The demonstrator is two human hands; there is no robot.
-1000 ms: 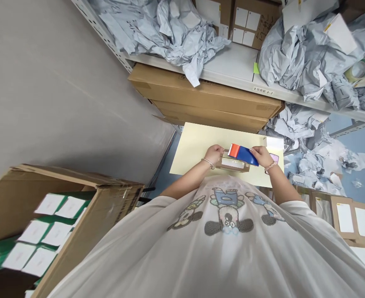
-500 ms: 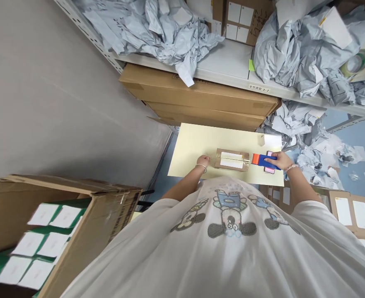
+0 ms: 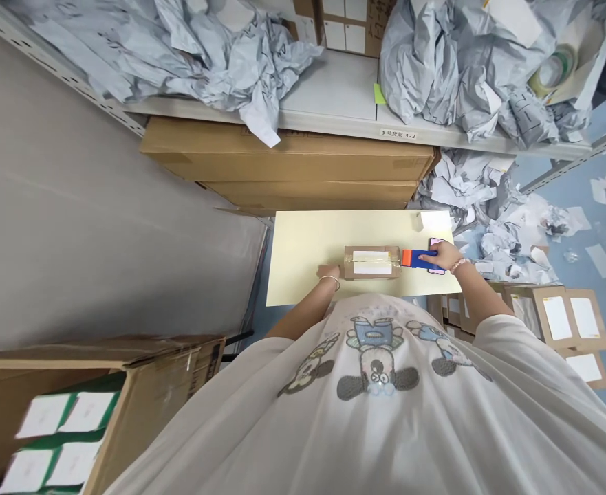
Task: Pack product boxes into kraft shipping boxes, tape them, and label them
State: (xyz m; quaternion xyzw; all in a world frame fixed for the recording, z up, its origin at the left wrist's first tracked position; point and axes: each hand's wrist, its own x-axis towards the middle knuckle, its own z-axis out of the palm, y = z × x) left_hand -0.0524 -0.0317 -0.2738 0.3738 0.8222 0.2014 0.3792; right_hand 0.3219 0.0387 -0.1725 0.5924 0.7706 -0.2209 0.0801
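Note:
A brown cardboard box (image 3: 372, 270) with white labels lies on the pale yellow tabletop (image 3: 303, 237), a strip of clear tape running lengthwise over it. My right hand (image 3: 441, 256) is closed around a blue and orange tape dispenser (image 3: 420, 258), whose orange head is right at the box's right end. Beneath that hand, a phone (image 3: 437, 269) with a pinkish screen is partly covered. At the box's left end is my left hand (image 3: 329, 271), close against it; its fingers are blurred and partly hidden.
A white piece (image 3: 435, 220) rests at the table's back right. Behind stand large cartons (image 3: 292, 155) under a shelf (image 3: 328, 122) heaped with grey plastic bags (image 3: 261, 75). An open carton (image 3: 153, 392) holding green-and-white boxes is at left. Labelled boxes (image 3: 555, 316) stand at right.
The view has shifted. The dispenser has come closer to the box's right end, and my left hand has moved in against its left end.

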